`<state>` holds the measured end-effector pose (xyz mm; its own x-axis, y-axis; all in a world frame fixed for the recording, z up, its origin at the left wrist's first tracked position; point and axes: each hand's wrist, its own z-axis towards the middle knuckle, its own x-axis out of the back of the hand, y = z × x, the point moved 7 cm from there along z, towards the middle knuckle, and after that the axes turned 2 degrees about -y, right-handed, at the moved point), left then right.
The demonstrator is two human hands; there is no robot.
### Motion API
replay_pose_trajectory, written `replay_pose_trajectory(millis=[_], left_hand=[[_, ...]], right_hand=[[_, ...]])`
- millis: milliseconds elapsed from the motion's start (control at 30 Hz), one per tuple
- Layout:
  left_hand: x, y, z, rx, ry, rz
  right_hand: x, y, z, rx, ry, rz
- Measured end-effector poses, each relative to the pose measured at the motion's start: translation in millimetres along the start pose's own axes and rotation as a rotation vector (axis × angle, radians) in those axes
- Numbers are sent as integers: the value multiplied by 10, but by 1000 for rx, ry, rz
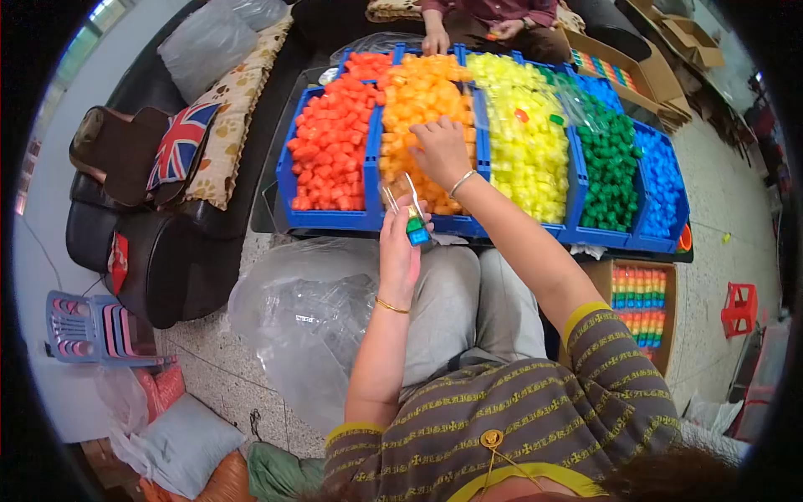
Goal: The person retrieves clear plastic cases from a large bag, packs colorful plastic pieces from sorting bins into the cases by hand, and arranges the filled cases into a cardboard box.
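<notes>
My left hand (401,243) is closed on a narrow clear plastic case (405,194), held upright in front of the bins. In the lower part of the case sit small blocks, a blue one (419,237) below a green one, with yellow above. My right hand (443,152) is over the orange bin, its fingers apart and bent down among the orange plastic pieces (425,92). Its fingertips are partly hidden, and I make out nothing held in them.
Blue bins hold red (335,142), yellow (523,159), green (609,159) and blue pieces (661,184). Across the bins, another person's hand (435,42) touches the orange bin's far end. A carton (669,335) of filled rainbow cases stands at right. A plastic bag (309,309) lies beside my legs.
</notes>
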<state>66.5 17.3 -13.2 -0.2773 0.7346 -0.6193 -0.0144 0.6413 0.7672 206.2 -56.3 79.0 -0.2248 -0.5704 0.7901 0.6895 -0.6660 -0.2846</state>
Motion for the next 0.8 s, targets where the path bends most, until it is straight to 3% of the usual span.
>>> replay_pose_trajectory(millis=[100,167,233,300,333,433,533,567,633,667,733,800], left_hand=[[27,109,-29,28,21,-85],[79,246,22,37,-2,-130],[65,342,105,46,-27,-161],[87,373,153,61,-50,-195],[100,416,183,20,-75,-123],[190,477,268,-13,-73,-46],[239,481,317,14,13,-98],[229,470,333,13,10,-90],[219,500,357,-37,13,-75],[214,514,352,-38,20,-53],[178,546,336,-45,27,-31],[217,530,351,-55,-3,-14]], right_hand=[[17,-11,-76,10,19,-91],[92,-78,-112,28,127,335],[224,-304,-109,102,63,464],[115,-537,-157,220,-260,514],[130,-634,-141,338,-309,549],[39,-499,239,217,-277,572],[-242,-213,848,66,118,-47],[-336,-229,991,62,125,-45],[-490,-199,1219,-81,93,-348],[-546,-221,1267,-96,103,-354],[-728,-153,1333,-128,-80,-417],[-689,-162,1272,-131,-30,-365]])
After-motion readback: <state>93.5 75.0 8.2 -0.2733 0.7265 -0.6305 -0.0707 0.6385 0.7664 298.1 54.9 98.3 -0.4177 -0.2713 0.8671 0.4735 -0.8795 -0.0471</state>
